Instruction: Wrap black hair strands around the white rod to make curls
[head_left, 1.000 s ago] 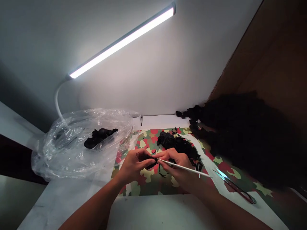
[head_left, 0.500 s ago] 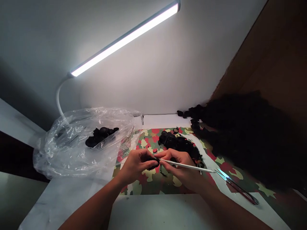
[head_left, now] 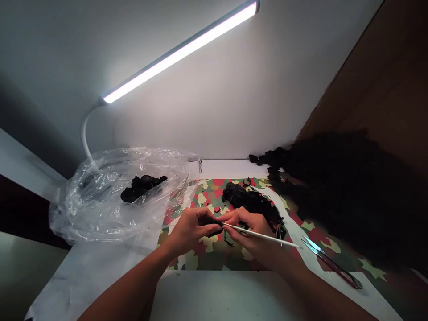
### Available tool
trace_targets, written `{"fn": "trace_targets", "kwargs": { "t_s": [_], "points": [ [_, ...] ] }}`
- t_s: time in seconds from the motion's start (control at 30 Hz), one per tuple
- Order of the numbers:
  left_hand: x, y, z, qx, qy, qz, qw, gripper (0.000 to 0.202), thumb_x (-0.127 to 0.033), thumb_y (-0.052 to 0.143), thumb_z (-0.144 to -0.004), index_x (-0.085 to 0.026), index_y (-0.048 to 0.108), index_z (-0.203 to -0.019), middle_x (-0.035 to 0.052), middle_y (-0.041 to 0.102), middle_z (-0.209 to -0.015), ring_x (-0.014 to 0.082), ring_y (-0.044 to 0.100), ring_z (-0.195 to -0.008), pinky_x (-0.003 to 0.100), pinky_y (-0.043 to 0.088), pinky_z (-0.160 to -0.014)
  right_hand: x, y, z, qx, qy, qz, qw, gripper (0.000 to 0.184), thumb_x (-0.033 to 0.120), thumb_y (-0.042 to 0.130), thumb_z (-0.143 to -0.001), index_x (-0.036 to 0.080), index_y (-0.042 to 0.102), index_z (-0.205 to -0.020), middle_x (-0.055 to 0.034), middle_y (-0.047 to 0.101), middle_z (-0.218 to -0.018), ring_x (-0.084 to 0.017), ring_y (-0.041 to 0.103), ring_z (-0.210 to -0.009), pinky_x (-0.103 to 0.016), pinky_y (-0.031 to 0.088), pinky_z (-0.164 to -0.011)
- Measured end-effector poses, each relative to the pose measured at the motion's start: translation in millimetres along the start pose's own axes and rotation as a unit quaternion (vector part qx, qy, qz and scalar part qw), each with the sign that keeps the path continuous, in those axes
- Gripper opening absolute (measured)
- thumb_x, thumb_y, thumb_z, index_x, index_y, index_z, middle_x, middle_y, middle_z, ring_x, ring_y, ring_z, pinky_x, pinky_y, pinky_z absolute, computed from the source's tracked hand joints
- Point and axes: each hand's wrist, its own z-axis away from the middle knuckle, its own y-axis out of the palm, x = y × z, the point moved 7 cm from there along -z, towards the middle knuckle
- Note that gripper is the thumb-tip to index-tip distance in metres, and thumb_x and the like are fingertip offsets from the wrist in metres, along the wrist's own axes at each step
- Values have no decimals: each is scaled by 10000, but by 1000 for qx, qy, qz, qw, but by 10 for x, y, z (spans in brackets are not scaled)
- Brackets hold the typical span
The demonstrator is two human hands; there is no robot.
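Observation:
Between the thumb and fingers of my left hand (head_left: 193,227) is a small black piece (head_left: 214,229), rubbery in look and partly hidden by the fingers. My right hand (head_left: 247,227) is closed around a thin white stick-like tool (head_left: 264,236), its tip at the black piece and its long end pointing right. The two hands meet at the piece. Just beyond them lies a pile of black pieces (head_left: 250,199) on a camouflage-patterned sheet (head_left: 209,261). A thin black scrap (head_left: 228,240) hangs or lies beneath the hands; I cannot tell which.
On the left, a clear plastic bag (head_left: 100,214) holds several black pieces (head_left: 142,187). Metal scissors (head_left: 331,263) lie at the right. A large black heap (head_left: 347,196) rises beside a brown panel (head_left: 394,80). A lit lamp (head_left: 180,53) hangs overhead.
The white tool's outer end has dipped slightly, and the view has shifted a little. Both hands keep their hold on the piece and the tool.

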Motion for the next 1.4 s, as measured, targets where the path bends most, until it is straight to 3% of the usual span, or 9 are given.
{"fn": "trace_targets", "kwargs": {
  "t_s": [0.17,0.27,0.37,0.5,0.67,1.0,1.23,1.4],
  "points": [
    [21,71,27,27,-28,35,999,253,-346,804,-731,-136,664,-712,1,641,-620,104,527,-557,221,404,-529,13,50,2,-61,-152,151,975,174,200,511,-984,213,684,-980,-73,767,-924,-232,701,-872,-421,492,-876],
    [19,122,67,53,-48,64,995,267,-350,816,-717,-131,664,-714,13,651,-627,113,550,-563,237,445,-554,-48,-102,-72,-85,-96,185,974,198,202,489,-995,210,678,-936,-82,761,-936,-245,701,-866,-428,499,-853],
    [-1,68,66,28,-32,49,998,247,-328,812,-724,-133,661,-710,12,653,-633,112,554,-577,231,444,-558,-38,-263,-99,-104,-10,97,990,201,274,568,-971,218,641,-793,-79,732,-1101,-242,693,-966,-369,531,-827],
    [-10,25,30,9,-8,21,1000,234,-314,811,-726,-140,657,-700,8,657,-645,112,547,-585,226,432,-551,55,-172,-55,-65,22,-16,998,254,308,601,-948,212,616,-713,-76,740,-1061,-228,706,-911,-338,547,-781],
    [-36,23,26,-6,-6,-1,1000,207,-277,812,-712,-146,654,-682,-31,602,-600,91,506,-547,198,396,-501,36,11,20,-8,19,-71,997,207,308,618,-937,210,648,-758,-97,764,-1092,-255,715,-967,-362,567,-828],
    [54,38,75,5,-60,5,998,280,-331,782,-715,-174,555,-671,-57,536,-576,95,527,-409,183,340,-351,65,50,2,7,-9,-15,1000,90,232,619,-892,229,678,-824,-53,781,-1046,-225,712,-910,-359,545,-811],
    [23,22,38,0,-12,-18,1000,235,-278,786,-713,-150,598,-654,-48,543,-571,71,454,-488,180,315,-440,11,70,19,21,-35,-11,999,121,269,614,-935,239,657,-827,-53,776,-1071,-234,673,-962,-397,511,-889],
    [-8,45,41,13,-5,7,1000,265,-317,810,-703,-141,617,-657,-38,558,-571,73,433,-522,190,320,-478,43,137,55,2,-96,12,995,172,303,560,-985,251,639,-842,-49,758,-1051,-228,654,-977,-409,494,-929]
  ]
}}
